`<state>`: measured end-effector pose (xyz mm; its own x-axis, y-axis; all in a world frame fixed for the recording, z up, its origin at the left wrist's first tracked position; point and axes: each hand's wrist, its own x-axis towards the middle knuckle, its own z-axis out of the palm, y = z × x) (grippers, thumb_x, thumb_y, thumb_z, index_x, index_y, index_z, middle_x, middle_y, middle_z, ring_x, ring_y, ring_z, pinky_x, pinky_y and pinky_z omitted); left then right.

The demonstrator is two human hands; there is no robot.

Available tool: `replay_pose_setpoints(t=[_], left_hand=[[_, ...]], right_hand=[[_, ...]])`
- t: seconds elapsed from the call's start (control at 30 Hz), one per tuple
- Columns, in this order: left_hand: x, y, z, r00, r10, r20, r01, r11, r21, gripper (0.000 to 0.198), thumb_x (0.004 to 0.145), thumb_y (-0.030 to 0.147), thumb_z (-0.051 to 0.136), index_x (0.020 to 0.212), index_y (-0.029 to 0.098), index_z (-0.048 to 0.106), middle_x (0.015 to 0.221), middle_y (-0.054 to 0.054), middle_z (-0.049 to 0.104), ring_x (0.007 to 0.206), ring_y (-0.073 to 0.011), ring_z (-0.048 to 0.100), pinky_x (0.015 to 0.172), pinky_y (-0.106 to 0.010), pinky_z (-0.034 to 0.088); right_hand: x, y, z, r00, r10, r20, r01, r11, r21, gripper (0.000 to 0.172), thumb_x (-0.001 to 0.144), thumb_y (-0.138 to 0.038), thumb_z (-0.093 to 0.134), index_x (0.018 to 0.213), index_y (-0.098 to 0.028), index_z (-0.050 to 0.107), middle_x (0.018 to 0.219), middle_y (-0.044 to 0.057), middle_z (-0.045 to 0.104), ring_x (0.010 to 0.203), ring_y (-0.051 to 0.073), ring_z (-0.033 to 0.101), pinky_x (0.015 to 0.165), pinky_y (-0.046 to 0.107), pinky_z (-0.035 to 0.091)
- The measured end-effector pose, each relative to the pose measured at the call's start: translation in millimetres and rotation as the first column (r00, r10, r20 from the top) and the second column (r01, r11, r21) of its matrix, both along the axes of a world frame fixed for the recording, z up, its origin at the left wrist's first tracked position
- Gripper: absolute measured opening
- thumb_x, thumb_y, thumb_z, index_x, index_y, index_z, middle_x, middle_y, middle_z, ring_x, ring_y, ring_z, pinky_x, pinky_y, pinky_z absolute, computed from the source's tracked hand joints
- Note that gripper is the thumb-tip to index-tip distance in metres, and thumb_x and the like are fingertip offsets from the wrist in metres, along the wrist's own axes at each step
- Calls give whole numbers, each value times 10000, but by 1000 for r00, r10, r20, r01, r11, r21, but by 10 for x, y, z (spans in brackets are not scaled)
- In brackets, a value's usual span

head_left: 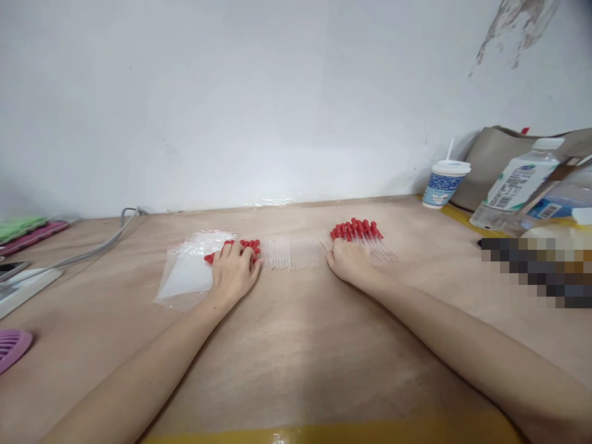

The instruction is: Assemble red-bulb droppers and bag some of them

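My left hand (234, 271) rests over a pile of red rubber bulbs (250, 245), its fingers bent and apart, with the thumb beside the row of tubes. Between my hands lies a row of thin clear dropper tubes (291, 254), side by side. At the row's right end my right hand (349, 262) is closed, with thumb and fingertips at a slightly tilted tube (324, 244); its grip is partly hidden. Just behind that hand lie several droppers with red bulbs (356, 229) on their tubes, fanned out. Clear zip bags (185, 280) lie under and left of my left hand.
A paper cup with a straw (441, 185), a plastic bottle (513, 188) and a grey bag (481, 163) stand at the back right. A grey cable (104, 246) and a pink slotted object (13, 348) lie left. A white wall (277, 105) closes off the back.
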<state>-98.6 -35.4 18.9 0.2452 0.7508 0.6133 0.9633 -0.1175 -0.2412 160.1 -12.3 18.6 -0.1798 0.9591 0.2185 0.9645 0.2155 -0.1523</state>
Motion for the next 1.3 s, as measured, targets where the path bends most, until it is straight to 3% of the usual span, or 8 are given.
replay_pose_setpoints(t=[0.23, 0.4, 0.53, 0.63, 0.7, 0.8, 1.07, 1.3], left_hand=[[5, 43, -57, 1000, -3, -29, 4, 1000, 27, 244, 815, 359, 477, 715, 176, 603, 813, -120, 561, 828, -285, 475, 696, -403, 341], [48, -38, 37, 981, -91, 170, 91, 996, 7, 227, 826, 317, 474, 704, 168, 596, 785, -124, 533, 871, -313, 463, 729, -433, 322], [227, -244, 80, 909, -312, 276, 331, 943, -24, 167, 828, 301, 496, 788, 177, 600, 820, -93, 537, 869, -265, 474, 765, -405, 347], [387, -374, 19, 805, -468, 366, 549, 820, -161, 132, 833, 257, 484, 831, 175, 588, 807, -59, 537, 777, -193, 499, 714, -334, 410], [466, -412, -33, 745, -453, 489, 606, 766, -214, 98, 820, 213, 483, 826, 170, 570, 793, -37, 533, 676, -146, 507, 634, -288, 434], [532, -404, -74, 708, -376, 597, 603, 763, -235, 68, 772, 201, 541, 823, 162, 562, 776, -20, 537, 610, -121, 507, 579, -264, 443], [578, -327, -81, 665, -366, 651, 640, 729, -243, 158, 827, 279, 537, 764, 160, 622, 749, -25, 577, 640, -127, 524, 599, -261, 432], [589, -327, -99, 553, -304, 776, 672, 714, -199, 161, 859, 302, 501, 860, 166, 588, 808, -30, 626, 737, -146, 570, 666, -277, 458]], right_hand=[[221, -234, -152, 1000, -13, 16, 10, 983, 182, 283, 883, -305, 330, 893, -142, 561, 764, 157, 620, 656, 276, 597, 562, 353, 389], [304, -271, -224, 997, 46, -64, -29, 970, 242, 310, 895, -323, 299, 876, -138, 547, 778, 133, 610, 698, 267, 580, 585, 343, 370], [316, -255, -235, 963, 216, -162, -164, 945, 283, 273, 892, -280, 310, 861, -144, 544, 803, 106, 615, 747, 225, 564, 673, 331, 387], [318, -264, -260, 914, 331, -234, -253, 916, 311, 236, 885, -260, 348, 924, -154, 555, 839, 86, 635, 788, 206, 569, 717, 317, 396], [318, -273, -281, 894, 381, -236, -293, 895, 336, 244, 885, -243, 362, 984, -149, 563, 880, 89, 644, 829, 204, 573, 748, 321, 396], [315, -281, -299, 887, 420, -193, -339, 874, 348, 264, 896, -224, 356, 1024, -151, 575, 910, 89, 643, 846, 195, 574, 757, 320, 388], [260, -371, -247, 813, 562, -155, -482, 797, 363, 201, 894, -225, 394, 923, -161, 582, 862, 56, 633, 767, 151, 565, 763, 309, 355], [196, -461, -223, 761, 600, -246, -495, 782, 379, 193, 894, -254, 410, 897, -166, 582, 771, 29, 618, 658, 120, 531, 739, 298, 356]])
